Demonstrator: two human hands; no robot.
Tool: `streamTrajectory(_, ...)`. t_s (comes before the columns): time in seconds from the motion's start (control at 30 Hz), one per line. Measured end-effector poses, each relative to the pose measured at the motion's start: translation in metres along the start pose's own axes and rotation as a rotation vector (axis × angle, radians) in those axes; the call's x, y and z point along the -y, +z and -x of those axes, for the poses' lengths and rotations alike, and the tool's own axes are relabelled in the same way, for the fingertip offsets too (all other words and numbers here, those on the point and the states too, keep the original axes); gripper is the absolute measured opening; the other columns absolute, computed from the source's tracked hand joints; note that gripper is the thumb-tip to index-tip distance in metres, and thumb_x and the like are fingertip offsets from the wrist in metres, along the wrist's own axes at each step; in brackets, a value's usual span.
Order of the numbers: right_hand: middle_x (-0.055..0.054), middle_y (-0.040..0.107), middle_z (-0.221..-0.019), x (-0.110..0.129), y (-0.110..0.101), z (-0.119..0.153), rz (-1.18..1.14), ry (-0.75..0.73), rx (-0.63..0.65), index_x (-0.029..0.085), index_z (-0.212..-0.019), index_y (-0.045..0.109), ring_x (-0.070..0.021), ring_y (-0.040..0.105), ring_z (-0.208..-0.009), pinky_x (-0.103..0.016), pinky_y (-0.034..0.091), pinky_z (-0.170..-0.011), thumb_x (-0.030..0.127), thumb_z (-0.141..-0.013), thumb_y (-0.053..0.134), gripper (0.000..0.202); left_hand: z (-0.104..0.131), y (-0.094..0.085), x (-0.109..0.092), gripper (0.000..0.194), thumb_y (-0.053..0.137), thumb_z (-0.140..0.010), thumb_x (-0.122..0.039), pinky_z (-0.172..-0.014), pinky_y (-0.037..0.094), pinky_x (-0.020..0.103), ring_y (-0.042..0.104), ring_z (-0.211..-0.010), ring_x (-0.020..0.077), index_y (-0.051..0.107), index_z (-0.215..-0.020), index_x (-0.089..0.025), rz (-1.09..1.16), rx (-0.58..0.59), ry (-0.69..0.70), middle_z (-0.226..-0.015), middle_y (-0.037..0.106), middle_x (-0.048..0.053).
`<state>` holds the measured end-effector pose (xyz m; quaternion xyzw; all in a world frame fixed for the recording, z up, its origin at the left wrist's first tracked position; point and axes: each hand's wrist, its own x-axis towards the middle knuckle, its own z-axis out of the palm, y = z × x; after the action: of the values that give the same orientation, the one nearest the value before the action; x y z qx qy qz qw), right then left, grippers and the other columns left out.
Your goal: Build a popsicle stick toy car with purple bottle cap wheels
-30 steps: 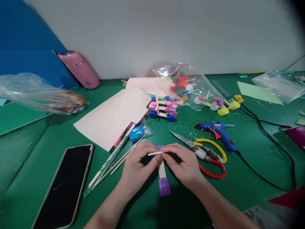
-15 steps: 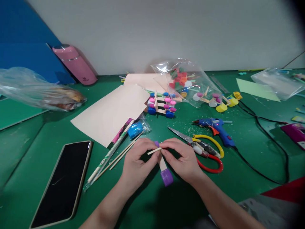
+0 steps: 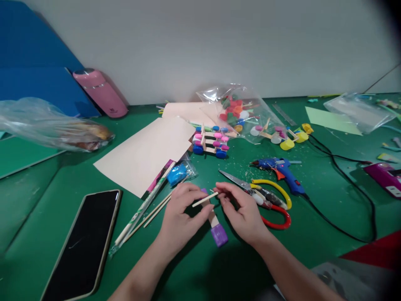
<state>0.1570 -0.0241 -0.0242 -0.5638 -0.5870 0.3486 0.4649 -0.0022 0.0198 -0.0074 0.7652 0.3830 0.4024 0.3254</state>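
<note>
A flat wooden craft stick (image 3: 213, 218) with a purple block (image 3: 219, 235) at its near end lies on the green table. A short pale stick (image 3: 200, 201) rests across its far part, near another purple bit (image 3: 204, 191). My left hand (image 3: 183, 213) is around the left side of the short stick, its thumb and forefinger apart. My right hand (image 3: 241, 211) is beside the short stick's right tip, fingers curved and parted, with nothing visible in them. Whether a fingertip still touches the short stick, I cannot tell.
Scissors (image 3: 275, 225) and a blue glue gun (image 3: 282, 169) with a black cord lie to the right. Small wheeled models (image 3: 209, 142) and a bag of bottle caps (image 3: 233, 110) are behind. Left are a phone (image 3: 83, 242), thin wooden sticks (image 3: 156, 211) and paper (image 3: 147, 150).
Both hands have loosened their pinch on the short stick. The right fingers have drawn back slightly from it, leaving it lying across the craft stick. The view has shifted a little.
</note>
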Motion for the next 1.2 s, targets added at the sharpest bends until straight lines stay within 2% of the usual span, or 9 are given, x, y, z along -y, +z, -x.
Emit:
streamTrajectory(0.2, -0.004, 0.054, -0.091, 0.007, 0.003, 0.001, 0.124, -0.014, 0.095, 0.018, -0.103, 0.055, -0.0130, 0.051, -0.070, -0.024, 0.043, -0.058, 0.008, -0.074, 0.053, 0.031, -0.001, 0.001, 0.001, 0.005, 0.063, -0.073, -0.014, -0.066, 0.043, 0.031, 0.053, -0.070, 0.0159, 0.066, -0.075, -0.016, 0.023, 0.011, 0.014, -0.067, 0.059, 0.003)
streamTrajectory(0.33, -0.002, 0.050, -0.081, 0.011, 0.001, -0.001, 0.135, -0.025, 0.204, 0.018, -0.087, 0.058, -0.0135, 0.049, -0.071, -0.025, 0.042, -0.062, 0.015, -0.079, 0.054, 0.009, -0.001, 0.001, -0.001, 0.005, 0.062, -0.073, -0.013, -0.066, 0.043, 0.032, 0.053, -0.071, 0.0167, 0.067, -0.075, -0.016, 0.037, 0.025, 0.011, -0.068, 0.059, 0.003)
streamTrajectory(0.5, -0.001, 0.050, -0.081, 0.009, -0.001, -0.003, 0.112, -0.029, 0.264, 0.017, -0.084, 0.059, -0.0139, 0.051, -0.077, -0.024, 0.041, -0.067, 0.016, -0.081, 0.055, 0.005, -0.001, -0.001, -0.005, 0.006, 0.062, -0.073, -0.013, -0.065, 0.043, 0.032, 0.053, -0.070, 0.0173, 0.067, -0.074, -0.015, 0.039, 0.056, 0.029, -0.067, 0.060, 0.004)
streamTrajectory(0.8, -0.001, 0.050, -0.078, 0.009, 0.000, -0.005, 0.122, -0.043, 0.277, 0.016, -0.079, 0.060, -0.0133, 0.051, -0.075, -0.024, 0.041, -0.067, 0.007, -0.079, 0.055, 0.010, 0.001, -0.002, -0.002, 0.009, 0.061, -0.074, -0.011, -0.070, 0.043, 0.034, 0.053, -0.074, 0.0179, 0.067, -0.078, -0.015, -0.020, 0.087, 0.098, -0.070, 0.062, 0.005)
streamTrajectory(1.0, 0.000, 0.050, -0.077, 0.008, -0.001, -0.006, 0.120, -0.065, 0.273, 0.017, -0.079, 0.060, -0.0132, 0.051, -0.074, -0.024, 0.042, -0.066, 0.008, -0.080, 0.054, 0.011, 0.003, -0.001, 0.001, 0.015, 0.059, -0.075, -0.010, -0.070, 0.043, 0.034, 0.053, -0.075, 0.0174, 0.066, -0.085, -0.017, -0.029, 0.073, 0.144, -0.073, 0.062, 0.004)
streamTrajectory(1.2, -0.001, 0.052, -0.080, 0.005, -0.002, -0.005, 0.116, -0.073, 0.272, 0.020, -0.088, 0.063, -0.0136, 0.053, -0.077, -0.025, 0.043, -0.069, 0.012, -0.082, 0.053, 0.015, 0.005, -0.002, 0.003, 0.019, 0.065, -0.071, -0.017, -0.067, 0.044, 0.034, 0.054, -0.076, 0.0188, 0.064, -0.090, -0.016, -0.060, 0.065, 0.112, -0.077, 0.061, 0.006)
